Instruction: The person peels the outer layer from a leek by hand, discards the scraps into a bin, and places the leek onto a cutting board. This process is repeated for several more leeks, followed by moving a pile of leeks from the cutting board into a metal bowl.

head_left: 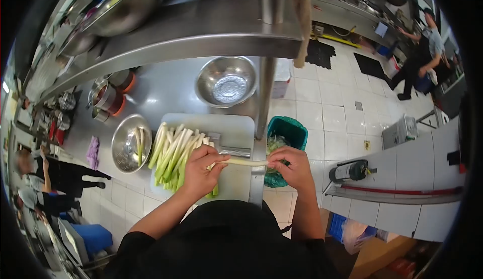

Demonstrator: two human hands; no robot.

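Between my two hands a pale stalk, which looks like a leek or large scallion [246,162], is stretched level over the table's right edge. My left hand [202,166] pinches one end and my right hand [290,164] pinches the other. Under and left of my left hand, a pile of white-and-green stalks [171,153] lies on a white cutting board [236,123]. A cleaver [235,151] rests on the board behind the held stalk, partly hidden by my left hand. Below my right hand stands a green-lined bin [297,128] with trimmings in it.
A perforated steel bowl [118,150] with a few stalks sits left of the board. Behind it stands an empty steel bowl [204,85]. A steel shelf [176,47] crosses overhead on a post [266,93]. A purple cloth [92,153] lies left. People stand at both sides.
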